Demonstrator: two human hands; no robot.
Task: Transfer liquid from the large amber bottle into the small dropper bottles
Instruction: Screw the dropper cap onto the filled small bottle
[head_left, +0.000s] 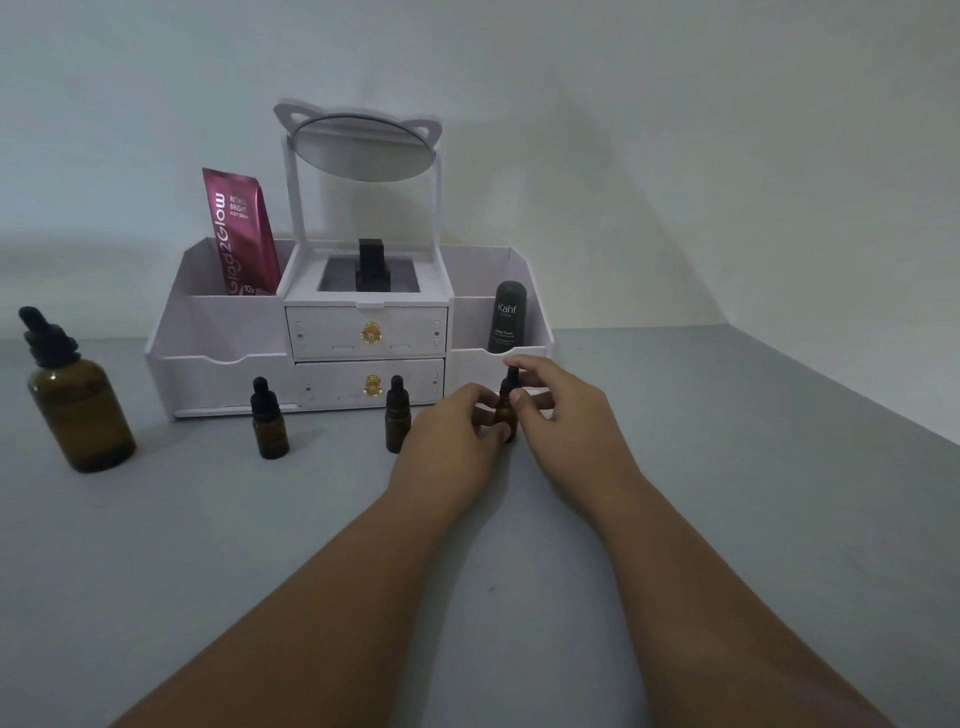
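Gripping an upright small dropper bottle (505, 408) low on its amber body with curled fingers of the left hand (452, 431). Pinching its black cap between thumb and forefinger of the right hand (566, 415), remaining fingers spread. Just left of the left knuckles, a second dropper bottle (397, 415). Further left, a third dropper bottle (269, 423). Well beyond both, the capped large amber bottle (78, 400). Just behind the fingertips, a white organizer (363, 332).

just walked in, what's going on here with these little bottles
A person's left hand holds the rightmost small dropper bottle on the table, while the right hand pinches its black cap. The large amber bottle stands capped at the far left, and two other dropper bottles stand capped, untouched, before the white organizer.
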